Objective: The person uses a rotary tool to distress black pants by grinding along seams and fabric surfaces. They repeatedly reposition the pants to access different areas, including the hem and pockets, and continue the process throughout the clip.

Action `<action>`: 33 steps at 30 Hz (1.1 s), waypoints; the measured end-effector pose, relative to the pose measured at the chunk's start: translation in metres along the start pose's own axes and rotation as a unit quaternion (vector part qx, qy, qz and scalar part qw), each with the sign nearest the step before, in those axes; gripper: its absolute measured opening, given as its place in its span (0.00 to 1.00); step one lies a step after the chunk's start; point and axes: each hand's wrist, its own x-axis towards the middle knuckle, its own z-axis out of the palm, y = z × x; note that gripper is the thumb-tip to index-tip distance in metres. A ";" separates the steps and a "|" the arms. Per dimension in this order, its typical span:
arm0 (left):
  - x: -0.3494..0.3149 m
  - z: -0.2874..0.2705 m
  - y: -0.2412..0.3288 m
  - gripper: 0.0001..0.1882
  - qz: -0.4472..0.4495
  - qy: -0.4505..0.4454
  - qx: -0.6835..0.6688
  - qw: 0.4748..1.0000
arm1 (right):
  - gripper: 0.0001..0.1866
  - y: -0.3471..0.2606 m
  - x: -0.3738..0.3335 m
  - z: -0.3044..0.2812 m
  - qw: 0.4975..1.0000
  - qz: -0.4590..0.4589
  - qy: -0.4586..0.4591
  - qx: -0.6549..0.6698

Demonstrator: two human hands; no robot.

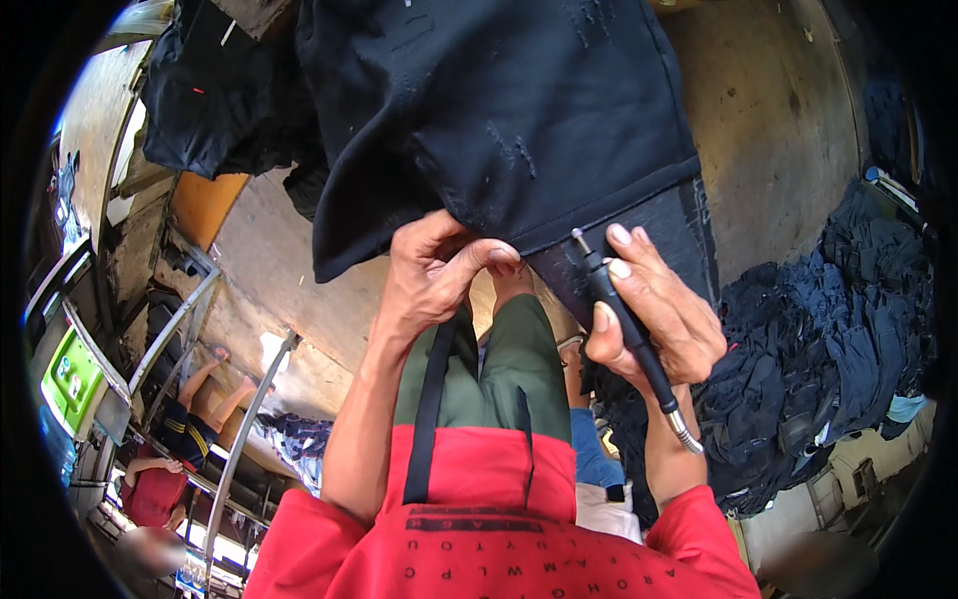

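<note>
A black denim garment (519, 90), with a stitched hem and pale frayed patches, hangs down in front of me. My left hand (434, 265) pinches its hem between thumb and fingers; the fingertips are partly hidden by the cloth. To the right, a slim black rotary grinder handpiece (631, 327) is held like a pen in my right hand (669, 311). Its small pale tip points up and left, close to the hem; whether it touches the cloth I cannot tell. A metal spring sleeve shows at its lower end. Darker cloth (579, 275) lies below the hem, behind the handpiece.
Dark garments (808, 344) are heaped on the right. More black clothing (220, 95) hangs at upper left. A wooden board (768, 130) stands behind the denim. Bent metal rails (244, 439) and another person (155, 489) are at lower left.
</note>
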 end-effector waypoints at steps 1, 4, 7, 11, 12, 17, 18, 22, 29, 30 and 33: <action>0.000 0.000 0.000 0.07 -0.001 -0.004 -0.002 1.000 | 0.14 0.000 0.000 0.000 1.000 -0.003 -0.007 0.004; 0.001 -0.001 0.001 0.07 -0.011 -0.010 -0.012 1.000 | 0.14 -0.001 0.002 0.000 1.000 -0.003 -0.022 0.005; 0.001 0.001 0.002 0.07 -0.004 -0.009 -0.005 1.000 | 0.14 -0.003 0.004 -0.004 0.999 -0.002 -0.049 0.015; 0.002 0.001 -0.001 0.08 0.016 0.000 -0.007 1.000 | 0.15 -0.005 0.008 -0.004 0.996 -0.009 -0.084 0.040; 0.001 0.002 -0.002 0.08 0.017 0.001 -0.017 1.000 | 0.16 -0.005 0.009 -0.003 0.995 -0.013 -0.089 0.041; 0.001 0.001 -0.002 0.07 0.012 0.000 -0.007 1.000 | 0.18 -0.006 0.009 0.000 0.995 -0.021 -0.086 0.044; 0.001 0.001 -0.002 0.07 0.014 0.001 -0.012 1.000 | 0.17 -0.006 0.009 0.000 0.996 -0.021 -0.081 0.037; 0.000 0.001 0.000 0.07 -0.001 0.005 -0.025 1.000 | 0.15 -0.006 0.006 -0.001 0.997 -0.010 -0.063 0.031; 0.000 0.000 0.000 0.07 0.008 0.004 -0.005 1.000 | 0.15 -0.003 0.003 -0.002 0.999 -0.006 -0.038 0.013; 0.000 0.000 0.000 0.07 0.016 0.005 -0.011 1.000 | 0.15 -0.003 0.003 -0.002 0.999 -0.005 -0.035 0.009; -0.001 -0.001 -0.001 0.07 0.014 0.004 -0.012 1.000 | 0.15 -0.003 0.002 -0.002 1.000 0.003 -0.020 0.002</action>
